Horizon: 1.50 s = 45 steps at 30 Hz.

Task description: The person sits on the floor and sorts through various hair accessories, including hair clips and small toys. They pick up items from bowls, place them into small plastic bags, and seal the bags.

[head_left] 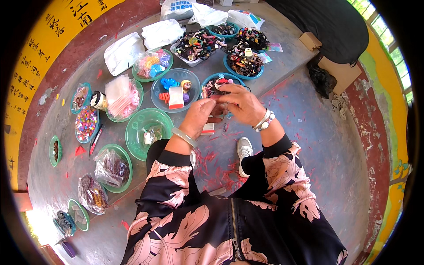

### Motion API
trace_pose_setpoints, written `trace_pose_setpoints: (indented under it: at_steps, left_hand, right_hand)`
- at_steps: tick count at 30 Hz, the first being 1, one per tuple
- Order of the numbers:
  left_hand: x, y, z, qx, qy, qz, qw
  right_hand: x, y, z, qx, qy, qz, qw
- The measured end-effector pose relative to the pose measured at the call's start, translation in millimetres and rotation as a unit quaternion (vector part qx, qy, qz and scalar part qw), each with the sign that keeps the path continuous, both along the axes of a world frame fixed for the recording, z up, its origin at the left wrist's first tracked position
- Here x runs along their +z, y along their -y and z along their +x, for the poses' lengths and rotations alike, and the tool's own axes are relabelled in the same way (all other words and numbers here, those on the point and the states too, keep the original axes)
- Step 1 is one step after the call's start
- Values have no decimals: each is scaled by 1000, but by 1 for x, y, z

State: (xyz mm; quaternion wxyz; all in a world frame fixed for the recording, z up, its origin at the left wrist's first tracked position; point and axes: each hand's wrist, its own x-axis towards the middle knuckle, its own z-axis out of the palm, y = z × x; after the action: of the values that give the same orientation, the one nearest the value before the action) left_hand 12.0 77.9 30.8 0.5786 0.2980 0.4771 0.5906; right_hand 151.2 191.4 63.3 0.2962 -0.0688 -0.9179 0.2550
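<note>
Your right hand (242, 105) and left hand (198, 115) meet fingertip to fingertip, both pinched shut on a small pale piece (219, 106) held over the blue bowl (210, 81) of hair ornaments. The piece is mostly hidden by your fingers; can't tell its shape. Risk, as I judge it: the grip is fingertip-only, so a slip drops it into the red scraps (221, 172) on the floor, where it'd be hard to spot. The green bowl (138, 128) sits near your left wrist; an elbow swing could tip it.
</note>
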Motion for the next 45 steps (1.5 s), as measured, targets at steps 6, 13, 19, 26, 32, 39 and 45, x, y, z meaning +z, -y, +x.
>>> trace_pose_setpoints:
  at_steps: [6, 13, 19, 26, 32, 39, 45]
  left_hand:
    - [7, 2, 0, 16, -8, -2, 1000]
    - [3, -1, 3, -3, -52, 26, 998]
    - [5, 1, 1, 10, -32, 25, 999]
    - [2, 0, 2, 15, -26, 30, 999]
    - [3, 1, 2, 16, -10, 23, 1000]
    - [9, 3, 2, -14, 14, 3, 1000]
    - [9, 3, 2, -20, 28, 0, 999]
  right_hand:
    - [8, -4, 9, -37, 88, -42, 995]
    - [1, -5, 10, -47, 117, -1, 992]
    - [7, -1, 7, -48, 58, -51, 996]
    - [9, 0, 7, -46, 68, -43, 996]
    - [7, -4, 9, -19, 87, -9, 996]
    - [3, -2, 9, -25, 79, -2, 997]
    - [1, -4, 9, -17, 73, 10, 997]
